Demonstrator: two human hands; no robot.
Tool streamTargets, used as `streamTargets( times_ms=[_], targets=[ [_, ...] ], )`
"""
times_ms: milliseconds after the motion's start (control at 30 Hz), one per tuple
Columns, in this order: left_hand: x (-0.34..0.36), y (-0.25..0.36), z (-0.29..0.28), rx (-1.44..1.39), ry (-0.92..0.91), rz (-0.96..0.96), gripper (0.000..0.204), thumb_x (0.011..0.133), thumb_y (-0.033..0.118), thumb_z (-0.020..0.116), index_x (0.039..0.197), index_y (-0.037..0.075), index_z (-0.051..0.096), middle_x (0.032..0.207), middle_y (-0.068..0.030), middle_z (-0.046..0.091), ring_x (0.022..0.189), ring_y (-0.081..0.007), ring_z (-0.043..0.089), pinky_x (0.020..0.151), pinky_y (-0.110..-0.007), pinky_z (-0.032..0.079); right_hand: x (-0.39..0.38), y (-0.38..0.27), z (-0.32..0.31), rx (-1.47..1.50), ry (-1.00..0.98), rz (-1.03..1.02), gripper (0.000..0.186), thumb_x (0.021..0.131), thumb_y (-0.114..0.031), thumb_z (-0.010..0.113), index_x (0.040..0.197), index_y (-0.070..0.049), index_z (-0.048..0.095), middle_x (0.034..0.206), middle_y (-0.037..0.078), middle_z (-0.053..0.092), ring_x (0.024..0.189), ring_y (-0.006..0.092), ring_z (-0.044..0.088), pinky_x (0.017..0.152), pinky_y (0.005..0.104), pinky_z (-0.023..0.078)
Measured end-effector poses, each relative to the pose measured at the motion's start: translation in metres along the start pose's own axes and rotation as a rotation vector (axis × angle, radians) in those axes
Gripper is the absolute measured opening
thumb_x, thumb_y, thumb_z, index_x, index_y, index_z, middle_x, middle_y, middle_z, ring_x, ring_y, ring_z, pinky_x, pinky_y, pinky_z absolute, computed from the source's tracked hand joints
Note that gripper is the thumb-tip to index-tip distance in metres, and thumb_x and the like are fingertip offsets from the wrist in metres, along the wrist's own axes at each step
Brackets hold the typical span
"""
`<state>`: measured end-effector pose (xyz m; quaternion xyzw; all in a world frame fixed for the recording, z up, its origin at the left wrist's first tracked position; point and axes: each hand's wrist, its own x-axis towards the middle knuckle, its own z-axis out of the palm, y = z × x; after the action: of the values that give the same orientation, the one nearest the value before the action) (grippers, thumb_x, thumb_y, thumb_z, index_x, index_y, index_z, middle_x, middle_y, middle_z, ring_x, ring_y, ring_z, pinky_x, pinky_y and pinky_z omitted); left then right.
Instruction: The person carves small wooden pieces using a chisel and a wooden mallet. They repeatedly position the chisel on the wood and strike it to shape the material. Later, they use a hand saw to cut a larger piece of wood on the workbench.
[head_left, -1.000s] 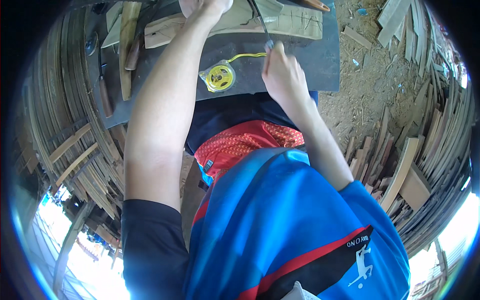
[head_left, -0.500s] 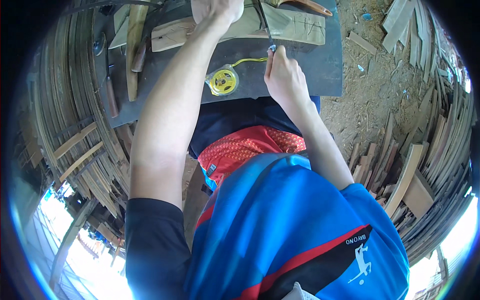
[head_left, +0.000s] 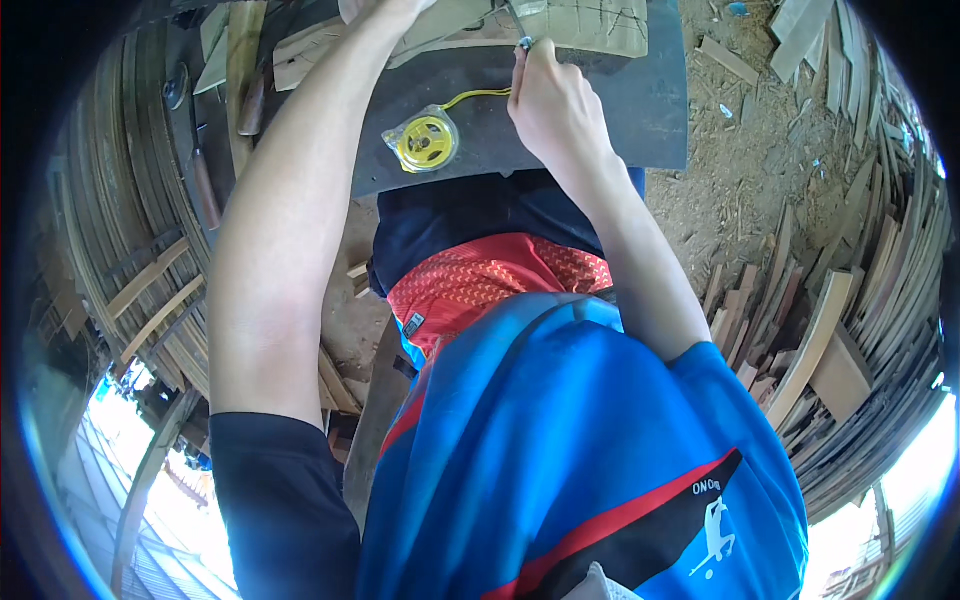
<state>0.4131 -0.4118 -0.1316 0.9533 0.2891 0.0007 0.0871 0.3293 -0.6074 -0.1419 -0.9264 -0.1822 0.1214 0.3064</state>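
Observation:
My right hand [head_left: 556, 100] is closed around the handle of a thin, dark metal-shafted tool [head_left: 517, 24], whose shaft reaches across a pale wood piece [head_left: 600, 26] at the top edge. Its handle is hidden in my fist, and the far end is out of view. Pencil-like lines mark the wood's right part. My left hand [head_left: 385, 7] is at the left part of the wood, with its fingers cut off by the top edge. Nearer to me lies a round yellow tape measure [head_left: 428, 142], a short length of tape pulled out toward my right hand.
A dark worktable [head_left: 640, 120] bears these things. At its left lie a wooden-handled tool [head_left: 204, 188], another brown handle [head_left: 252, 105] and a wood strip [head_left: 243, 60]. Long boards [head_left: 130, 170] are stacked left; offcuts [head_left: 820, 350] pile up right.
The view has shifted, so the table's things sit higher and further left. My right hand and its tool have moved away from me, and my left hand has moved further out of view.

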Motion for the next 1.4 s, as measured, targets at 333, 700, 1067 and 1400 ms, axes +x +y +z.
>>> streamTargets(
  times_ms=[333,700,1067,1400],
  targets=[
    [-0.014,0.015,-0.002,0.081,0.071,0.101,0.072,0.107,0.042,0.026,0.082,-0.005,0.073,0.092,-0.0266,0.072,0.097,-0.0387,0.068,0.106,-0.051,0.04,-0.023,0.002,-0.004,-0.044,-0.026,0.057,0.026,0.104,-0.023,0.046,0.092,0.0,0.048,0.063,0.026,0.064,0.061,0.0436,0.068,0.052,0.0502,0.057],
    [0.007,-0.006,0.006,-0.025,-0.038,-0.113,0.071,0.106,0.049,0.023,0.107,-0.005,0.07,0.115,-0.0293,0.067,0.11,-0.0433,0.064,0.1,-0.052,0.049,-0.055,0.012,-0.033,-0.076,-0.242,0.136,0.02,0.1,-0.016,0.05,0.096,0.003,0.047,0.068,0.029,0.065,0.066,0.0472,0.068,0.059,0.0523,0.057],
    [0.01,-0.005,-0.003,-0.022,-0.054,-0.14,0.076,0.107,0.049,0.018,0.107,-0.007,0.071,0.117,-0.0267,0.068,0.119,-0.0392,0.06,0.118,-0.049,0.031,-0.06,0.027,-0.031,-0.035,-0.132,0.019,0.023,0.104,-0.023,0.047,0.098,-0.001,0.045,0.061,0.029,0.06,0.062,0.0491,0.064,0.055,0.0579,0.052],
    [0.009,0.003,-0.019,-0.053,-0.109,-0.172,0.075,0.105,0.05,0.018,0.103,0.002,0.076,0.112,-0.021,0.072,0.111,-0.0283,0.067,0.106,-0.041,0.038,-0.053,0.024,-0.068,0.175,-0.094,-0.065,0.023,0.102,-0.022,0.05,0.104,0.001,0.045,0.07,0.029,0.063,0.071,0.0516,0.063,0.069,0.0602,0.049]
  ],
)
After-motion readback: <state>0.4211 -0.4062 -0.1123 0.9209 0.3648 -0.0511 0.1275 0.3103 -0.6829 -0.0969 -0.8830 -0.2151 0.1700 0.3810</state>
